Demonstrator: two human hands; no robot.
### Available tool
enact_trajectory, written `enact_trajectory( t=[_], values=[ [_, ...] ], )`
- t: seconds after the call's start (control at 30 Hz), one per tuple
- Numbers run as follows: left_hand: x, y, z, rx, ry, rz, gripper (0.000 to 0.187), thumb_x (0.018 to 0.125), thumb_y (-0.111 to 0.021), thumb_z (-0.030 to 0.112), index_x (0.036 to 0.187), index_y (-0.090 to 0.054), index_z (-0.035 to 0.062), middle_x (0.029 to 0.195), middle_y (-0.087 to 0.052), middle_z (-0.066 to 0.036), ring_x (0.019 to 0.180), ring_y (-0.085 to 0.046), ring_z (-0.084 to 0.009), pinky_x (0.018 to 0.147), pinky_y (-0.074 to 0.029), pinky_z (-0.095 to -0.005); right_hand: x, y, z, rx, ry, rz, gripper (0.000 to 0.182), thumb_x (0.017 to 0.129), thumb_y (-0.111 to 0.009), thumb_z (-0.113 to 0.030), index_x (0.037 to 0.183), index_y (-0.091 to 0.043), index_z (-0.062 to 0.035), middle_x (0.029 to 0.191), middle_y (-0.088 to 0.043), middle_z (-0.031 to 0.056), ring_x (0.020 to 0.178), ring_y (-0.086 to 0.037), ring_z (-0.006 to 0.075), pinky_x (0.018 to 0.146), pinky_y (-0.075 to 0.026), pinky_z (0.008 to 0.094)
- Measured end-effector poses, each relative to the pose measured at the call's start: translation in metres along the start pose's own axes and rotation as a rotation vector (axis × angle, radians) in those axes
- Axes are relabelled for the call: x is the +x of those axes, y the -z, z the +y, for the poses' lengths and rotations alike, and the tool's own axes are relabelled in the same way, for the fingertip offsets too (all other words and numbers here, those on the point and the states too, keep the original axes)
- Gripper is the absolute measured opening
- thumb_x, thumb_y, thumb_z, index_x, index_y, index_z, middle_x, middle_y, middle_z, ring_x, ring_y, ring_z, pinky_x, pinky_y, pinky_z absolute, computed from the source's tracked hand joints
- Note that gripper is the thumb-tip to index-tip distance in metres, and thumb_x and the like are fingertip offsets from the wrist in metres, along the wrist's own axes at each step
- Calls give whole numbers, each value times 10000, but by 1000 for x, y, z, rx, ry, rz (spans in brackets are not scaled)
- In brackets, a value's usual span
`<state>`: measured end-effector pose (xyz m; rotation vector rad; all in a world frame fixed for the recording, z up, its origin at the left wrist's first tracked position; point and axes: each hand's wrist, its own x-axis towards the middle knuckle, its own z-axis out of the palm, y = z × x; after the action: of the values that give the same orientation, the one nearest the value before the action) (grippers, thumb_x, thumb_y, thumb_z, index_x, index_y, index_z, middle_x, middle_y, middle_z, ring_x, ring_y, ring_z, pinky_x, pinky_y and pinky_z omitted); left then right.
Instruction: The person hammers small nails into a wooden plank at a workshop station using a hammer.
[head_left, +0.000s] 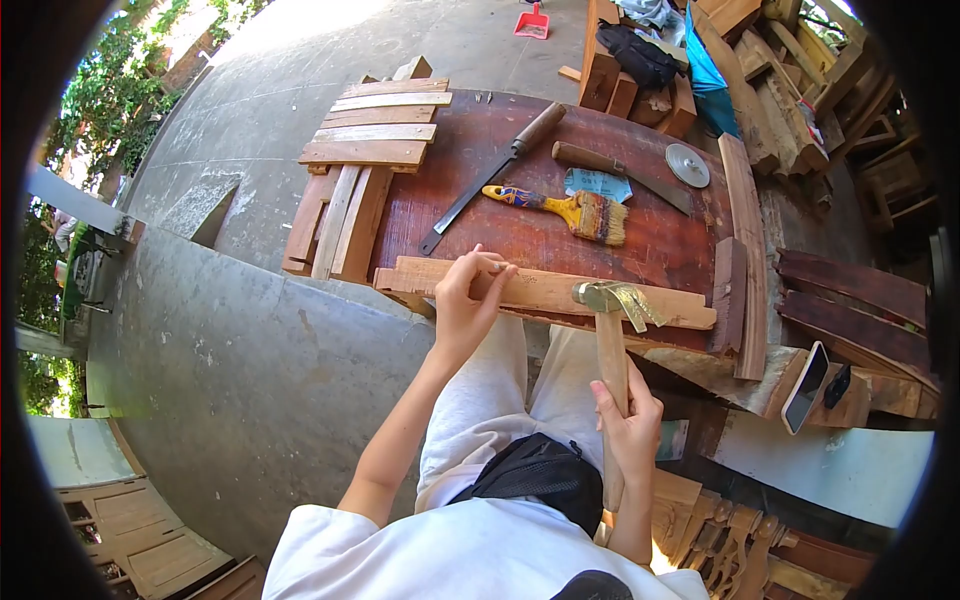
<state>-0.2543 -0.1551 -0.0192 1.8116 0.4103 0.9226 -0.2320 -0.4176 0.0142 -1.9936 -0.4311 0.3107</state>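
My left hand (470, 300) is closed in a pinch over the left part of a long wooden strip (550, 288) at the near edge of the reddish table (480, 240). What its fingertips hold is too small to make out. My right hand (632, 425) grips the wooden handle of a claw hammer (612, 350). The hammer's metal head is over the right half of the strip; I cannot tell whether they touch. Beyond the strip lie a paintbrush (600, 217), a long file (485, 190) and a knife with a wooden handle (600, 160).
Slatted wooden pieces (375, 135) lie at the table's left end. A metal disc (687, 165) and blue sandpaper (598, 184) lie farther right. A phone (804, 388) leans at the right. Stacked timber (780, 90) and a red dustpan (532, 24) are beyond.
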Motion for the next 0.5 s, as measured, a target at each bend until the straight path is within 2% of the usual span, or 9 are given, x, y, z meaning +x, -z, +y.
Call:
enact_trajectory(
  t=[0.03, 0.23, 0.5],
  values=[
    [-1, 1, 0, 116, -113, -24, 141, 856, -740, 1, 834, -602, -10, 854, -691, -134, 782, -677, -249, 1073, -463, -503, 0, 0, 0, 10, -1, -13, 512, 934, -735, -199, 1382, -578, -8, 710, -577, -14, 546, -518, 48, 486, -434, 214],
    [-1, 1, 0, 155, -170, -42, 121, 844, -740, 4, 853, -620, 1, 877, -698, -124, 853, -684, -296, 1086, -450, -517, -3, -3, 4, 17, 4, -29, 518, 931, -738, -207, 1381, -579, -4, 698, -580, -12, 542, -521, 51, 488, -439, 218],
    [-1, 1, 1, 161, -187, -46, 121, 842, -750, 11, 849, -630, -5, 884, -709, -137, 852, -695, -278, 1095, -441, -525, -5, -2, 3, 11, 25, -23, 530, 924, -743, -198, 1383, -574, 5, 682, -588, -1, 531, -529, 54, 479, -443, 226]
  ],
)
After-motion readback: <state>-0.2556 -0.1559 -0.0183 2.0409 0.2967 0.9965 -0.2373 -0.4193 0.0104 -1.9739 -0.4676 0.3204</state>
